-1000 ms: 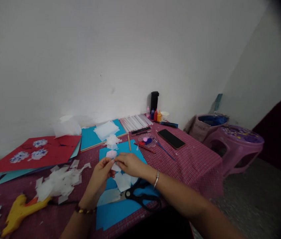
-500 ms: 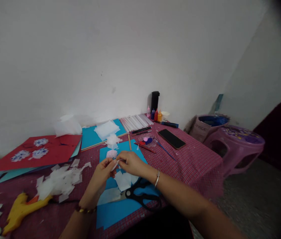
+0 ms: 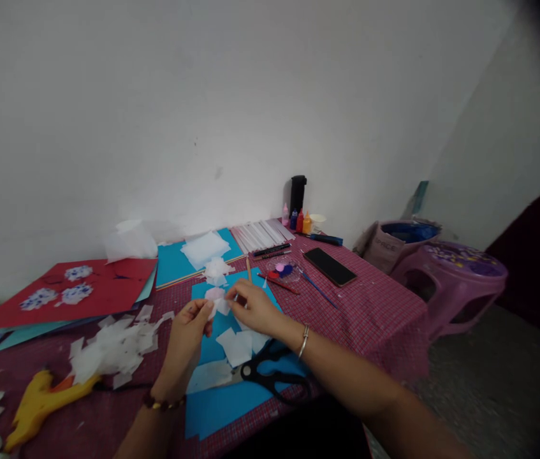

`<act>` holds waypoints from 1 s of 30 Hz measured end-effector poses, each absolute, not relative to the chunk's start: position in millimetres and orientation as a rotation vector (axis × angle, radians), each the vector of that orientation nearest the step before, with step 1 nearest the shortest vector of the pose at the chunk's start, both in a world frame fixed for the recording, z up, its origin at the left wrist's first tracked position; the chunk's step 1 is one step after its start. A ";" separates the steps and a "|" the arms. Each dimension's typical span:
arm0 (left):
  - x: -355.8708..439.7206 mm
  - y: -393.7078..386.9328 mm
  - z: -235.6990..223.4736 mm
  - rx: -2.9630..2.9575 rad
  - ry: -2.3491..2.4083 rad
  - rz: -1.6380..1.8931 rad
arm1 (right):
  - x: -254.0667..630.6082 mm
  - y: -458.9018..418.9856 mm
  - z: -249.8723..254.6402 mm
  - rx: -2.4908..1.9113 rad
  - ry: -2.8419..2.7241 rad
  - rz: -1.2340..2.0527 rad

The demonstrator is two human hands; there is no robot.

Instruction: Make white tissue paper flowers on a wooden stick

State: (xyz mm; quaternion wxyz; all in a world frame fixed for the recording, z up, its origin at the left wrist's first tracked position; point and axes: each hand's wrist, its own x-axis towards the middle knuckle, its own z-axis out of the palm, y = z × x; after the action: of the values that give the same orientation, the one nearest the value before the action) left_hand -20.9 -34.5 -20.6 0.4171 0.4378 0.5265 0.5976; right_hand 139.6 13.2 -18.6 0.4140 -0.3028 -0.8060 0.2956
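Between my hands a small piece of white tissue paper (image 3: 220, 305) is held up above the blue sheet (image 3: 222, 408). My left hand (image 3: 189, 328) pinches its left edge with thumb and forefinger. The right edge is at the fingertips of my right hand (image 3: 254, 309), also pinched. Just behind it lies a pale pink paper puff (image 3: 214, 293), partly covered. Farther back sits a white crumpled paper flower (image 3: 217, 270). Nearer to me are loose white paper squares (image 3: 237, 347) and black-handled scissors (image 3: 270, 376), whose blades rest on a white strip (image 3: 210, 376).
On the left are a heap of paper scraps (image 3: 114, 347), a yellow glue gun (image 3: 44, 401) and a red sheet (image 3: 121, 280) with blue-white flowers. Rightward lie a paint palette (image 3: 285, 272), a blue brush (image 3: 318, 288) and a phone (image 3: 330, 266). Paint bottles (image 3: 300, 222) stand by the wall.
My hands have moved slightly apart. The tissue piece, bunched between the fingers before, now shows spread out between them. The other things on the table stay put.
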 end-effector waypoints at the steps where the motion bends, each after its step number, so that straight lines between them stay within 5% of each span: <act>1: -21.2 -34.2 -21.2 1.105 1.332 1.508 | 139.2 13.4 -19.0 -0.756 -2.059 0.846; 5: -19.3 -34.6 -23.2 1.158 1.315 1.442 | 136.5 12.5 -20.6 -0.643 -2.228 1.347; 11: -13.0 -37.1 -21.4 1.193 1.244 1.337 | 134.0 15.2 -19.0 -0.508 -1.727 1.607; 30: -8.3 -40.5 -18.2 1.068 1.213 1.214 | 133.9 16.6 -20.9 -0.711 -1.608 1.540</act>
State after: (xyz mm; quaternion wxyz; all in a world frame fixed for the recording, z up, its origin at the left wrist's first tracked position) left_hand -8.3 -40.5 -18.2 0.5312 0.4476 0.5086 0.5087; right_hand 133.9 16.6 -20.9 0.3914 -0.2800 -0.6330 0.6065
